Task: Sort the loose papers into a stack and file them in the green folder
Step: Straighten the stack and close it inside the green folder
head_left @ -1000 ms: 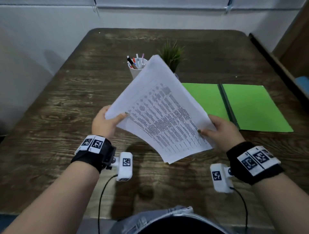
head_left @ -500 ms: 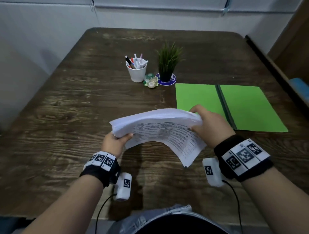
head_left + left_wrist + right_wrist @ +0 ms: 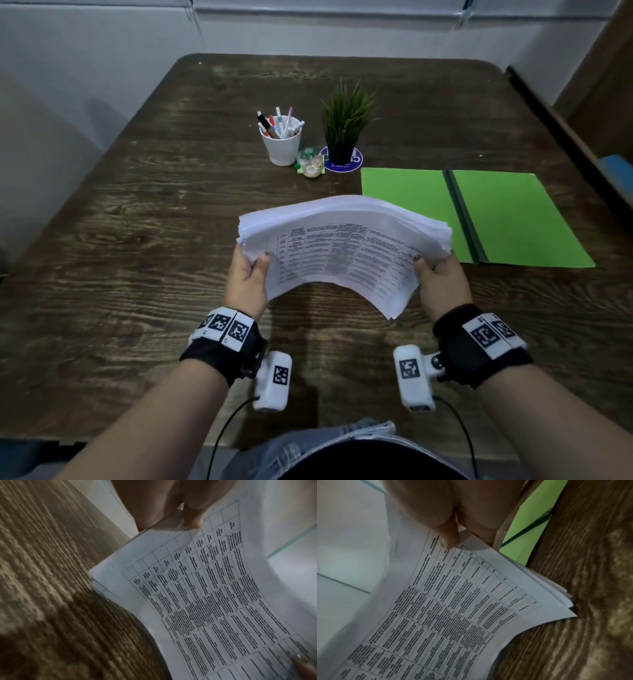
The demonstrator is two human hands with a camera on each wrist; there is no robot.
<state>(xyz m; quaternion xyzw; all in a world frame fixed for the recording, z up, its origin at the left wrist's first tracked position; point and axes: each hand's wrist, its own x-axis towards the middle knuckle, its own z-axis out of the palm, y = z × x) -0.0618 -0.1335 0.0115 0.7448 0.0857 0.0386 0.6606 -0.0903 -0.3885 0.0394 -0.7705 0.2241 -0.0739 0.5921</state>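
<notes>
A thick stack of white printed papers (image 3: 342, 246) hangs above the wooden table, bowed upward in the middle, its printed table facing me. My left hand (image 3: 251, 274) grips its left edge, thumb on the front sheet. My right hand (image 3: 433, 274) grips the right edge the same way. The left wrist view shows the papers (image 3: 205, 595) pinched by my left hand (image 3: 180, 519); the right wrist view shows the papers (image 3: 453, 601) under the thumb of my right hand (image 3: 453, 536). The green folder (image 3: 507, 219) lies open and flat just right of the stack, also seen as a green folder (image 3: 530, 523) behind my hand.
A white cup of pens (image 3: 281, 144), a small tape dispenser (image 3: 311, 165) and a potted plant (image 3: 344, 126) on a blue coaster stand behind the stack. The wooden table (image 3: 137, 257) stretches left. A wall runs along the far edge and a dark ledge along the right.
The stack has swung from steeply tilted, held high, to a level crosswise hold, bowed between both hands. It has also shifted slightly right toward the folder.
</notes>
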